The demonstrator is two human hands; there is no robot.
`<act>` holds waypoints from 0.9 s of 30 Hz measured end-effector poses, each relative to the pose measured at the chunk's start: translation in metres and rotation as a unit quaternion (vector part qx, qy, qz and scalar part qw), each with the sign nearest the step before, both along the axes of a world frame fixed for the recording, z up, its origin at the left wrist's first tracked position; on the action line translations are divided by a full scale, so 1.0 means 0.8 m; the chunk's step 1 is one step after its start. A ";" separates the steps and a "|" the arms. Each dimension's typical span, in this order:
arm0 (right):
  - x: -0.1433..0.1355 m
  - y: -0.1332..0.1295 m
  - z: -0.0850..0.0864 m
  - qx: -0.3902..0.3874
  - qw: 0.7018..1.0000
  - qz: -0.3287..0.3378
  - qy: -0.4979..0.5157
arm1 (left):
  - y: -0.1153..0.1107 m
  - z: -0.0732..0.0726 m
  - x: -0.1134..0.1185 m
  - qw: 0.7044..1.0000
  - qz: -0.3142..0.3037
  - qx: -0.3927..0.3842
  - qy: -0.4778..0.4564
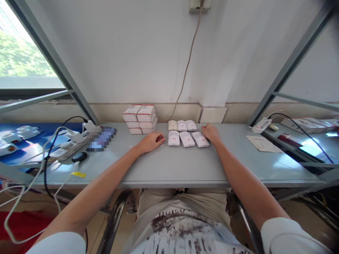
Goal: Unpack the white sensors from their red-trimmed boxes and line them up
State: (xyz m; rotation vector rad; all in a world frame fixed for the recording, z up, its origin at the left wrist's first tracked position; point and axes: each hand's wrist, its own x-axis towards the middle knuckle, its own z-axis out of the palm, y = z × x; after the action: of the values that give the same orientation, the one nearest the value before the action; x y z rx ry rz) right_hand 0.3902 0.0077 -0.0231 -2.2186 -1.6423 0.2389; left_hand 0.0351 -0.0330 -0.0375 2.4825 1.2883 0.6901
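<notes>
Several white plastic motion sensors (186, 139), each with a small red mark, lie face up in two rows on the grey table (174, 169). The back-left sensor (173, 125) looks more cream than the others. My left hand (152, 141) rests left of the rows, fingers curled closed; whether anything is inside cannot be seen. Faint clear lines, perhaps thin plastic film, show beneath its wrist. My right hand (211, 133) is closed on the tabletop beside the front-right sensor (200, 139), which sits slightly turned. Its fingertips are hidden under the knuckles.
Stacked white and red boxes (140, 118) stand behind my left hand. Farther left lie a phone (103, 138), a power strip (66, 150), a round black device (79, 157) and cables. A paper sheet (263, 144) lies at right. Metal frame posts (267, 95) flank the table; a wall is behind.
</notes>
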 end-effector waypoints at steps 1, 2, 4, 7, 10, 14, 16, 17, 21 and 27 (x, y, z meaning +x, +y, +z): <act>0.000 0.000 0.000 0.000 1.000 0.000 0.000 | 0.000 0.000 0.000 1.000 0.001 0.000 0.001; 0.000 0.001 0.000 -0.001 1.000 0.001 0.000 | 0.000 0.000 0.000 1.000 0.001 0.001 0.000; 0.001 0.001 -0.001 -0.001 1.000 0.003 0.000 | 0.000 0.000 0.000 1.000 0.001 0.004 -0.002; 0.002 0.002 -0.001 -0.001 1.000 0.001 0.004 | 0.001 0.000 0.000 1.000 -0.001 0.004 0.000; 0.002 0.003 -0.002 -0.004 1.000 -0.002 0.008 | 0.001 0.000 0.000 1.000 -0.001 0.007 0.002; 0.002 0.005 -0.003 -0.006 1.000 -0.004 0.005 | 0.001 -0.001 0.000 1.000 0.001 0.003 0.000; 0.002 0.005 -0.003 -0.004 1.000 -0.003 0.004 | 0.001 -0.001 0.000 1.000 0.000 -0.001 -0.003; 0.002 0.005 -0.003 -0.003 1.000 -0.002 0.004 | 0.001 -0.001 0.000 1.000 0.000 -0.001 -0.003; 0.003 0.005 -0.004 -0.002 1.000 -0.003 0.004 | 0.001 0.000 0.000 1.000 0.002 0.004 0.002; 0.003 0.005 -0.005 0.001 1.000 -0.006 0.005 | 0.000 0.001 0.001 1.000 0.003 -0.001 0.004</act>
State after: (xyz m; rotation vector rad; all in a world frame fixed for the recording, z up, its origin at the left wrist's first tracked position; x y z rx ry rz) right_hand 0.3924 0.0115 -0.0272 -2.2208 -1.6228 0.2441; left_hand 0.0356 -0.0326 -0.0369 2.4845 1.2996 0.6805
